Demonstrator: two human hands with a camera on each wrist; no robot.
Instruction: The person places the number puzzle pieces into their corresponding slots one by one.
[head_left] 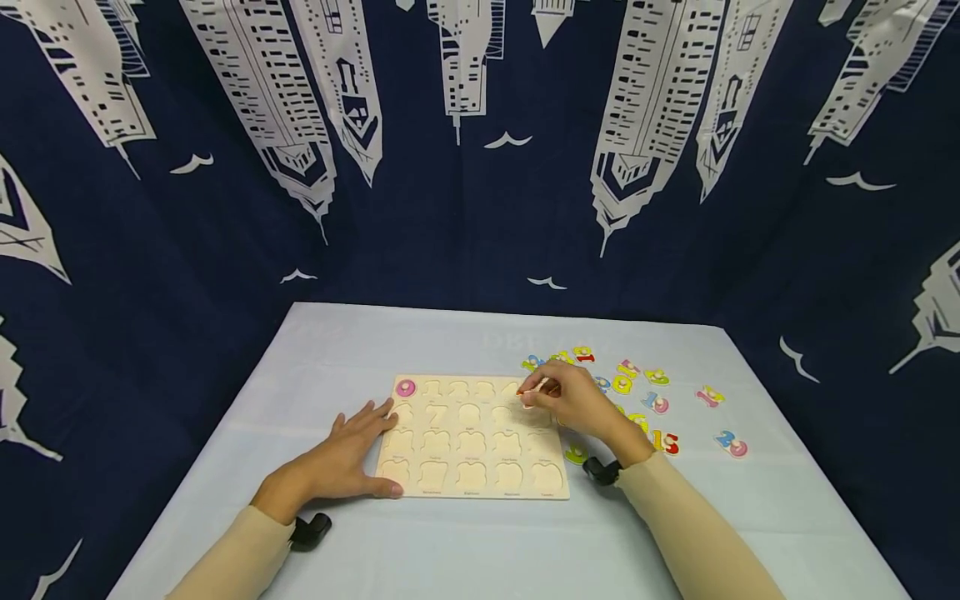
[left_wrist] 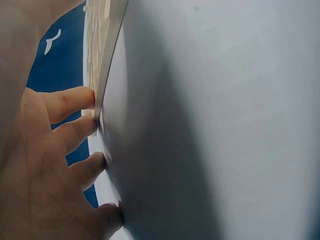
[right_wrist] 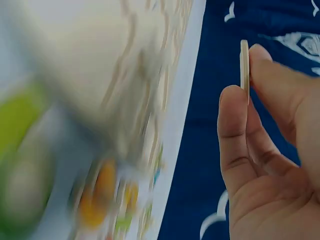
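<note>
A wooden puzzle board (head_left: 472, 437) lies flat on the pale tablecloth (head_left: 465, 342), roughly in the middle, its rows of number-shaped hollows almost all bare; only a pink zero (head_left: 406, 388) sits in the far left corner slot. The left hand (head_left: 341, 458) rests on the cloth against the board's left edge, fingers straight and spread, their tips touching the board's side, as the left wrist view shows close up with the fingertips (left_wrist: 75, 102) pressed to the thin wooden edge. The right hand (head_left: 573, 404) hovers over the board's far right corner, and it pinches a thin flat piece (head_left: 534, 388) between thumb and forefinger; in the right wrist view that piece (right_wrist: 244, 65) shows edge-on, held by the fingertips (right_wrist: 232, 107), with the other fingers curled loosely beneath. The colour and number of the piece cannot be made out. To the right of the board, loose coloured numbers (head_left: 637, 392) are scattered over the cloth, some just beside the right wrist, a 15 (head_left: 664, 442) near the forearm, and a 20 (head_left: 731, 444) well apart towards the table's right edge. A green piece (head_left: 576, 453) lies touching or just beside the board's right edge, partly hidden under the wrist. Behind the table hangs a dark blue curtain (head_left: 480, 208) printed with white towers.
</note>
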